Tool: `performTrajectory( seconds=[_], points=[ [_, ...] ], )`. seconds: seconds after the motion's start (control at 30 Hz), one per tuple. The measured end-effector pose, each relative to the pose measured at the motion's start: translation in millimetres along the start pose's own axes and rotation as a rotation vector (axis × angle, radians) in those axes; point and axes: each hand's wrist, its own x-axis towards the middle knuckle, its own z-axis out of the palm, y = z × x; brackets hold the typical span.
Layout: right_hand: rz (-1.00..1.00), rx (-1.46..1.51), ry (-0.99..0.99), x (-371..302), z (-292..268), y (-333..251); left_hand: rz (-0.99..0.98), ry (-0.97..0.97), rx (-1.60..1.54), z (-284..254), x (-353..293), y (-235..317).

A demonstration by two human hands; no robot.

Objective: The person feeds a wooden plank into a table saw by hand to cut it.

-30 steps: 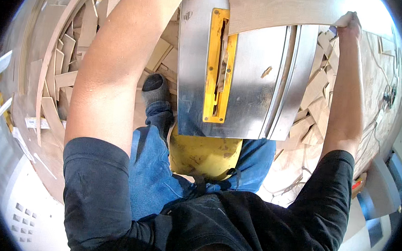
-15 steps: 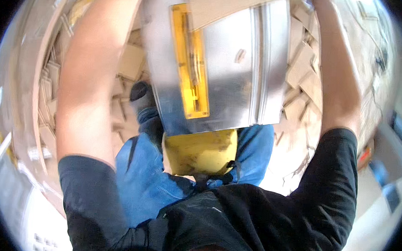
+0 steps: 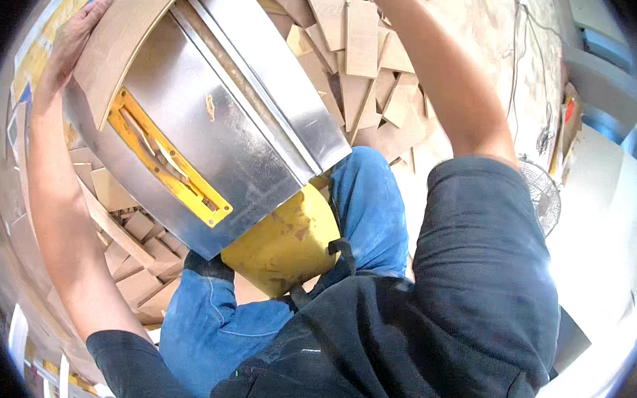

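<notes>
My left hand (image 3: 77, 35) is at the far left edge of a curved-looking brown wooden board (image 3: 128, 30), its fingers closed over the rim. The board lies on the silver metal top (image 3: 212, 141) of a table saw, over the far end of its yellow slotted insert (image 3: 171, 161). Splintered wood strips sit in the slot, and a small wood chip (image 3: 209, 108) lies on the metal. My right forearm (image 3: 443, 68) reaches to the top edge, where the hand is cut off. The saw's yellow body (image 3: 287, 241) stands between my knees.
Many brown wood offcuts (image 3: 361, 37) lie heaped on the floor beyond the saw, with more offcuts (image 3: 140, 261) at its left. A round wire-guarded fan (image 3: 541, 194) stands at the right. Cables (image 3: 516, 61) run along the floor nearby.
The view has turned, so the saw now slants toward the upper left. My left hand has come into view on the board, while my right forearm reaches further left across the picture.
</notes>
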Motion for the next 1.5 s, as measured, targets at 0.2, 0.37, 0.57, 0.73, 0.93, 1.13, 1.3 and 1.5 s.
performTrajectory(
  seconds=[0.2,0.37,0.57,0.73,0.93,1.13,1.3,1.5],
  points=[
    [0.361,-0.488,0.016,-224,44,184,-0.014,-0.059,-0.133,13,11,4],
    [0.479,-0.356,-0.148,-287,109,245,0.188,0.136,0.181,10,-13,13],
    [0.231,-0.301,0.132,-260,65,205,0.201,0.236,0.331,44,-38,58],
    [0.216,0.743,0.487,-182,-33,122,0.206,0.266,0.311,58,-38,62],
    [-0.203,-0.096,0.26,-251,-81,102,0.187,0.304,0.3,58,-43,59],
    [-0.17,-0.539,0.268,-361,-166,177,0.216,0.309,0.295,64,-35,64],
    [-0.527,-0.804,-0.104,-301,-73,-58,0.205,0.315,0.31,60,-36,63],
    [-0.482,-1.003,-0.336,-254,-11,-159,0.235,0.285,0.267,71,-18,68]
  ],
)
